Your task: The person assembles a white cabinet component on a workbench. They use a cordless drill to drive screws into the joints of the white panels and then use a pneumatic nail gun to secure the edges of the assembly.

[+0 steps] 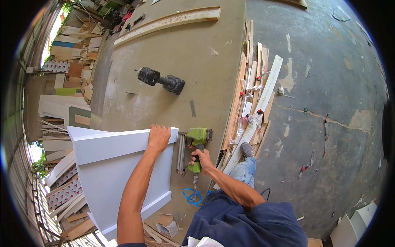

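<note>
A white panel assembly [127, 173] with raised rails along two edges stands on the worktable to my left. My left hand [159, 139] grips the far rail [111, 144] near its right end, fingers curled over the top edge. In my right hand [200, 158] is a green pneumatic nail gun [197, 136], held by its dark grip. The gun's nose is at or very near the rail's right end; whether they touch I cannot tell. A blue air hose [191, 196] coils below the gun's handle.
A black cordless drill [162, 80] and a nail strip [193, 108] lie on the worktable [214, 74]. A long board [168, 24] rests at its far side. Wood strips [255, 111] are piled along its right edge, above the concrete floor [329, 82]. Offcuts [68, 61] crowd the left.
</note>
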Tool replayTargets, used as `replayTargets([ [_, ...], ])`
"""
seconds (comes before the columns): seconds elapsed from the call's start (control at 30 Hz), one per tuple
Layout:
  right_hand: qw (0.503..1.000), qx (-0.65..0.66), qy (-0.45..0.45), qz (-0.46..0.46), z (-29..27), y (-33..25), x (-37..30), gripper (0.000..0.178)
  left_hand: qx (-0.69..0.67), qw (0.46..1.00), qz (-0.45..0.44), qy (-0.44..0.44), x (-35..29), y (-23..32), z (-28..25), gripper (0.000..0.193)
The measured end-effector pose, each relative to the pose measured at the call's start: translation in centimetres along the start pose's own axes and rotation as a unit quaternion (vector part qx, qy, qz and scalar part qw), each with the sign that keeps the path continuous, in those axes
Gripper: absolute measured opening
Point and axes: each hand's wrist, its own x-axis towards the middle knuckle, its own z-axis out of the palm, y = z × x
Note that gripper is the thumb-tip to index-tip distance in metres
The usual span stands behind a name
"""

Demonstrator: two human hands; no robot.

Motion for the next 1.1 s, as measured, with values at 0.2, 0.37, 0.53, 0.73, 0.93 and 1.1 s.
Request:
replayTargets([
  [0.2,1.000,-0.010,0.003,-0.004,0.3,0.0,0.3,0.031,-0.027,0.999,0.007,0.019,0.1,-0.3,0.3,0.024],
  [0.37,1.000,-0.017,-0.001,0.000,0.3,-0.1,0.7,0.031,-0.035,0.999,0.006,0.026,0.0,-0.2,0.1,0.025],
  [0.53,0.999,-0.030,-0.010,0.008,0.3,-0.2,1.1,0.033,-0.044,0.998,0.004,0.037,0.2,-0.5,1.1,0.032],
  [0.73,0.999,-0.032,-0.020,0.005,0.2,-0.3,1.7,0.035,-0.055,0.998,0.013,0.032,0.3,-1.2,1.1,0.023],
  [0.93,0.999,-0.031,-0.020,0.010,0.3,-0.4,1.6,0.035,-0.065,0.998,0.008,0.005,0.4,-1.3,1.2,0.036],
  [1.1,0.999,-0.034,-0.011,0.009,0.5,-0.7,1.4,0.036,-0.065,0.998,0.007,0.015,0.3,-1.2,1.1,0.044],
])
